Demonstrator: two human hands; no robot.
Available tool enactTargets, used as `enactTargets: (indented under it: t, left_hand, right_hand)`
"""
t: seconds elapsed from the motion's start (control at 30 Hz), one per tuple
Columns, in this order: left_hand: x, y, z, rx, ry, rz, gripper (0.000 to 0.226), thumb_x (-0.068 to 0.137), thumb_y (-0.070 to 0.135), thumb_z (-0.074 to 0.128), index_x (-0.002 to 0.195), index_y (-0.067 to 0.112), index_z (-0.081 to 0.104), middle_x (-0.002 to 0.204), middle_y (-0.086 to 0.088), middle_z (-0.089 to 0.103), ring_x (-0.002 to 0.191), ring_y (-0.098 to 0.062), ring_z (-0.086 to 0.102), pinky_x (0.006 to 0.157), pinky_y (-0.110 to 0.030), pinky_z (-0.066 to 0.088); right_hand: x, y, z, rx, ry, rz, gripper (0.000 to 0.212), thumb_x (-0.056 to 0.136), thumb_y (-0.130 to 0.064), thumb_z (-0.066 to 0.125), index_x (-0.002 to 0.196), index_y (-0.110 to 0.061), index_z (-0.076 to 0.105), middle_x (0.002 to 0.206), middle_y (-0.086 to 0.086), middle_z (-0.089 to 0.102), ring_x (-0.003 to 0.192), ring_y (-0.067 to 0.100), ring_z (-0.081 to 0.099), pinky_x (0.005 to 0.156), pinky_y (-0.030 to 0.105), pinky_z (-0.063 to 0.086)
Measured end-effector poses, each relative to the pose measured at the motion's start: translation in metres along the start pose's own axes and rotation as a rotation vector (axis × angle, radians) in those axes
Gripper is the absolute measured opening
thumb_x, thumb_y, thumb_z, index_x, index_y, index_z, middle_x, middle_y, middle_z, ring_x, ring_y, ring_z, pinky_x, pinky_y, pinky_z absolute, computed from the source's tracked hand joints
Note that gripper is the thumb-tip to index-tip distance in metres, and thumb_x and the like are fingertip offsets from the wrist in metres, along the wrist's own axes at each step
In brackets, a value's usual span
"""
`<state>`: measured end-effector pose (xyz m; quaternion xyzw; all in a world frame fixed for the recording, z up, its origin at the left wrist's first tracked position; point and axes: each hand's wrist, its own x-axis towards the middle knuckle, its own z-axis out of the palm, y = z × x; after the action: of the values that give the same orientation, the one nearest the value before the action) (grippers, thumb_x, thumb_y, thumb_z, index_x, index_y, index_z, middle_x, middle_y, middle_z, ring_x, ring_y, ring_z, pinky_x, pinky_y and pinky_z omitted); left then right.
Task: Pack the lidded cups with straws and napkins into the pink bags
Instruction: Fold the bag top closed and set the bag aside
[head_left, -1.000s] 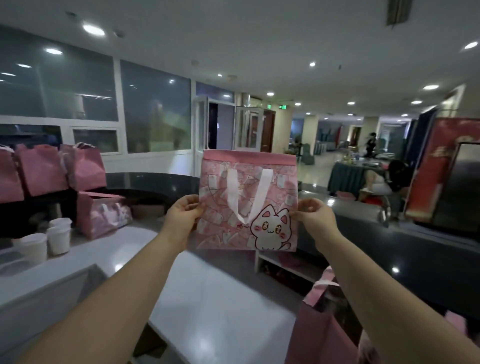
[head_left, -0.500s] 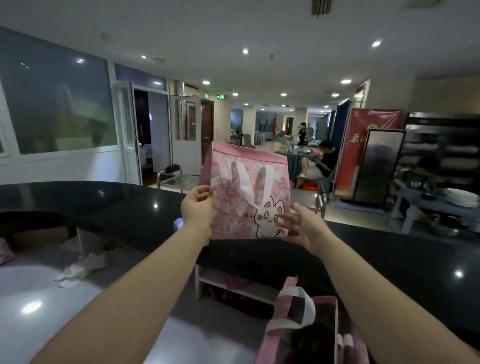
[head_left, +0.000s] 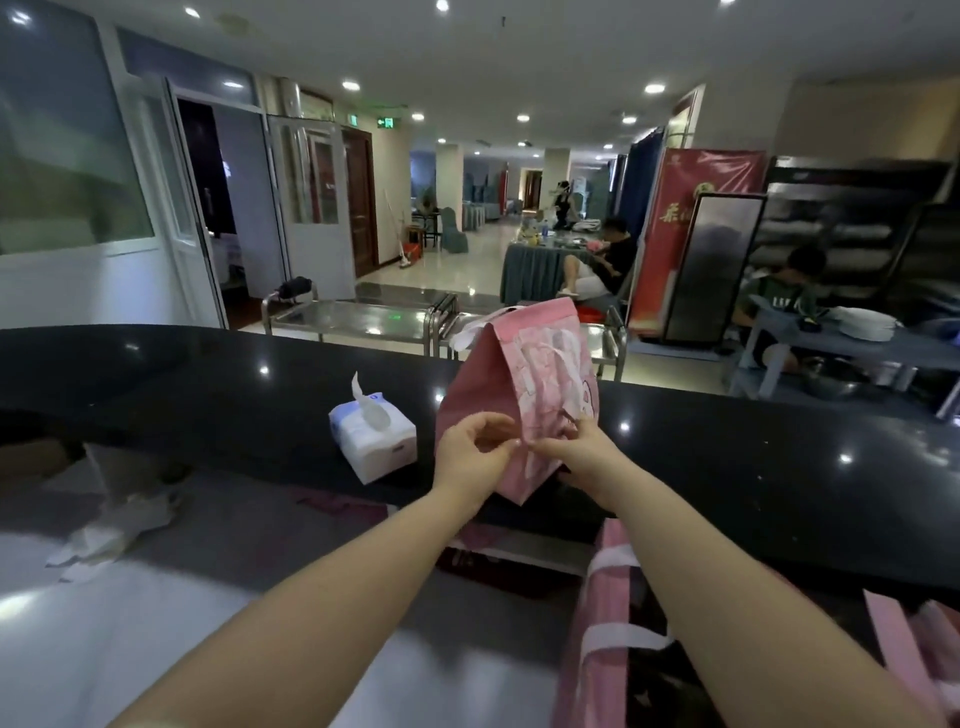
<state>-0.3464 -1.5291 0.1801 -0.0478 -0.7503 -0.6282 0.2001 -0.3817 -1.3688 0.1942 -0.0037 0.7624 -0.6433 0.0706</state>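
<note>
A pink bag (head_left: 519, 384) with white handles and a cartoon print stands unfolded over the black counter (head_left: 208, 395), its side panel turned toward me. My left hand (head_left: 475, 452) pinches the bag's lower front edge. My right hand (head_left: 576, 452) grips the printed face close beside it. A white tissue pack (head_left: 371, 436) lies on the counter to the left of the bag, one tissue sticking up. More pink bags (head_left: 602, 639) with white handles stand open at the lower right. No lidded cups or straws are in view.
Crumpled white napkins (head_left: 111, 525) lie on the grey worktop (head_left: 156, 623) at the left. Steel trolleys (head_left: 358, 317) stand behind the counter. Seated people and tables (head_left: 810, 338) fill the hall on the right, near a red banner.
The view has swung right and down. The flat bag has been spread into a standing shape and lowered to the counter; both hands have moved from its sides to its lower front edge.
</note>
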Motion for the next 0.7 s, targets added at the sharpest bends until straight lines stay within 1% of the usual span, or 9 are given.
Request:
enactTargets:
  t: [0.07, 0.17, 0.23, 0.3, 0.37, 0.43, 0.53, 0.6, 0.7]
  left_hand:
    - [0.007, -0.006, -0.022, 0.013, 0.106, -0.016, 0.028, 0.077, -0.001, 0.069, 0.080, 0.027, 0.068, 0.080, 0.009, 0.069, 0.075, -0.002, 0.064, 0.069, -0.015, 0.052]
    - [0.032, -0.012, -0.051, -0.014, 0.168, -0.037, 0.033, 0.075, -0.002, 0.064, 0.088, 0.028, 0.063, 0.090, 0.006, 0.068, 0.082, -0.006, 0.061, 0.073, -0.018, 0.051]
    - [0.048, -0.017, -0.064, 0.011, 0.144, -0.021, 0.038, 0.075, -0.004, 0.064, 0.100, 0.024, 0.060, 0.103, 0.003, 0.064, 0.094, -0.009, 0.060, 0.081, -0.021, 0.050]
    - [0.058, -0.026, -0.068, 0.022, 0.085, -0.015, 0.042, 0.078, -0.003, 0.067, 0.112, 0.020, 0.057, 0.110, 0.001, 0.060, 0.100, -0.013, 0.058, 0.086, -0.026, 0.051]
    - [0.063, -0.035, -0.063, 0.013, 0.009, -0.025, 0.044, 0.082, -0.001, 0.069, 0.115, 0.024, 0.054, 0.106, 0.006, 0.058, 0.097, -0.012, 0.059, 0.084, -0.024, 0.051]
    - [0.066, -0.044, -0.054, -0.008, -0.035, -0.019, 0.041, 0.085, 0.001, 0.067, 0.112, 0.029, 0.054, 0.103, 0.009, 0.061, 0.093, -0.008, 0.062, 0.080, -0.019, 0.050]
    - [0.072, -0.052, -0.048, -0.027, -0.025, -0.021, 0.032, 0.087, 0.005, 0.065, 0.107, 0.030, 0.057, 0.097, 0.010, 0.064, 0.088, -0.004, 0.062, 0.072, -0.012, 0.045]
    - [0.075, -0.057, -0.050, -0.014, -0.016, -0.037, 0.026, 0.088, 0.010, 0.065, 0.099, 0.033, 0.059, 0.093, 0.014, 0.065, 0.086, -0.001, 0.062, 0.071, -0.014, 0.045]
    - [0.081, -0.065, -0.056, 0.018, -0.024, -0.037, 0.021, 0.089, 0.014, 0.065, 0.087, 0.034, 0.060, 0.085, 0.014, 0.067, 0.083, 0.000, 0.062, 0.072, -0.019, 0.048]
  right_hand:
    - [-0.001, -0.006, 0.003, -0.047, 0.004, 0.050, 0.052, 0.069, -0.028, 0.086, 0.103, -0.032, 0.046, 0.111, -0.008, 0.058, 0.092, 0.012, 0.059, 0.073, 0.035, 0.052]
    - [-0.003, -0.010, 0.006, -0.098, 0.041, 0.130, 0.100, 0.061, -0.032, 0.090, 0.142, -0.026, 0.032, 0.131, -0.004, 0.046, 0.124, 0.027, 0.047, 0.092, 0.052, 0.045]
    - [-0.008, -0.012, 0.017, -0.173, 0.068, 0.163, 0.116, 0.059, -0.039, 0.091, 0.149, -0.028, 0.019, 0.149, 0.003, 0.035, 0.132, 0.031, 0.041, 0.090, 0.051, 0.046]
    - [-0.011, -0.009, 0.030, -0.304, 0.167, 0.154, 0.119, 0.060, -0.046, 0.089, 0.150, -0.025, 0.014, 0.151, 0.006, 0.032, 0.128, 0.030, 0.043, 0.088, 0.046, 0.048]
    - [-0.011, -0.005, 0.040, -0.352, 0.313, 0.112, 0.109, 0.065, -0.047, 0.086, 0.147, -0.018, 0.019, 0.146, 0.008, 0.037, 0.124, 0.029, 0.047, 0.091, 0.045, 0.049]
    - [-0.010, 0.000, 0.047, -0.254, 0.388, 0.099, 0.096, 0.070, -0.040, 0.084, 0.143, -0.015, 0.025, 0.139, 0.007, 0.043, 0.120, 0.029, 0.051, 0.092, 0.045, 0.049]
    - [-0.009, 0.005, 0.056, -0.178, 0.500, 0.042, 0.059, 0.076, -0.025, 0.079, 0.123, -0.016, 0.044, 0.111, 0.001, 0.058, 0.093, 0.020, 0.060, 0.075, 0.036, 0.052]
    - [-0.009, 0.009, 0.063, -0.138, 0.589, -0.032, 0.039, 0.077, -0.017, 0.076, 0.109, -0.016, 0.053, 0.097, -0.002, 0.061, 0.080, 0.011, 0.060, 0.069, 0.030, 0.050]
    - [-0.005, 0.014, 0.071, -0.066, 0.657, -0.095, 0.028, 0.080, -0.009, 0.070, 0.106, -0.014, 0.061, 0.095, -0.001, 0.064, 0.081, 0.010, 0.061, 0.071, 0.027, 0.049]
